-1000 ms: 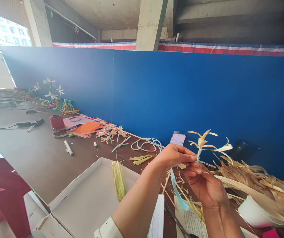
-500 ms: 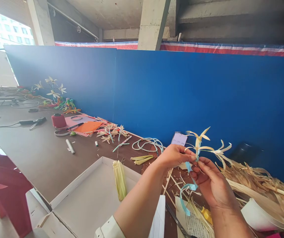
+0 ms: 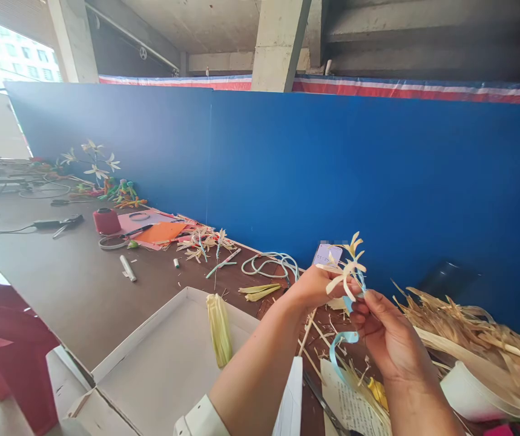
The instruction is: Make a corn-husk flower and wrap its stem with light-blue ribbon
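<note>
Pale husk flowers (image 3: 349, 269) stand on a stem wrapped in light blue tape, held upright between my two hands. My left hand (image 3: 321, 284) has its fingers closed near the stem, partly covered by the petals. My right hand (image 3: 384, 327) pinches the lower stem between thumb and fingers. From between the hands a light blue ribbon-like tape (image 3: 339, 351) hangs in a loose curl over the table. The exact grip of the left fingertips is hidden behind the flower.
A white tray (image 3: 146, 357) with a green corn husk (image 3: 220, 330) lies at left. Dried husks (image 3: 482, 336) and a white bowl (image 3: 480, 390) are at right. Behind stands a phone (image 3: 329, 254) against the blue partition (image 3: 368, 169). Scissors (image 3: 325, 409) lie on printed paper (image 3: 353, 396).
The flower stem has been turned, so the blossoms that pointed right now face left, in front of my left hand. The hanging tape has shifted slightly. Both hands stay nearly in place.
</note>
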`<state>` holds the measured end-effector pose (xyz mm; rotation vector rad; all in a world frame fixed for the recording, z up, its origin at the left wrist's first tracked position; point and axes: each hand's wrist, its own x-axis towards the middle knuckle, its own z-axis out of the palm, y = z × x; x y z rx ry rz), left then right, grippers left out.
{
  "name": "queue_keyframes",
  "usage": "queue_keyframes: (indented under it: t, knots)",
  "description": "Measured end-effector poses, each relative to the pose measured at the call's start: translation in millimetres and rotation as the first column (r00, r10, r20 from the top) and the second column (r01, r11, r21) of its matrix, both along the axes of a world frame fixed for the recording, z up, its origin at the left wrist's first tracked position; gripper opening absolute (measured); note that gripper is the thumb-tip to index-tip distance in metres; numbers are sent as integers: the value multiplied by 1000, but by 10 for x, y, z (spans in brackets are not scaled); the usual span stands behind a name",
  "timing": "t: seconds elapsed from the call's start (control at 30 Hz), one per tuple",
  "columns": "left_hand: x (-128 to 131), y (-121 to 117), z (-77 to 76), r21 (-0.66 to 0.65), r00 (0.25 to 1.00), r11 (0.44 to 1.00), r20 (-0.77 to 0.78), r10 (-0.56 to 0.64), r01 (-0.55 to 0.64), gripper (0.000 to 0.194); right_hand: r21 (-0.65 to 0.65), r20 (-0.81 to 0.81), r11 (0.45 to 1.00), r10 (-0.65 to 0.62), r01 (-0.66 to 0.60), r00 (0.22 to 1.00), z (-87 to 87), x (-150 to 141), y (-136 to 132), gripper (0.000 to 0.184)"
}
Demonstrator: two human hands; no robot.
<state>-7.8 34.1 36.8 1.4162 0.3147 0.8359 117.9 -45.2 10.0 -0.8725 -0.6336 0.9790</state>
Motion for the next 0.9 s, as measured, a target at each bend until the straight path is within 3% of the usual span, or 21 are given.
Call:
queue_keyframes:
  t: [0.17,0.33,0.6,0.9]
  knots:
    - [-4,5,20,-65,999,998,-50,13,-16,31,-9,-36,1000,-22,21,999,-28,19,20,34]
    - [9,29,9,-50,997,996,0,-76,76,33,27,-112,993,120,-118,986,-6,1,1,26]
    - [-16,-26,24,-112,980,974,20,-198,199,37,73,-242,948,319,-311,916,-5,-15,-85,28]
    - [-33,-20,62,62,995,995,-65,-73,77,37,65,-244,931,363,-358,899,-24,-8,-111,21]
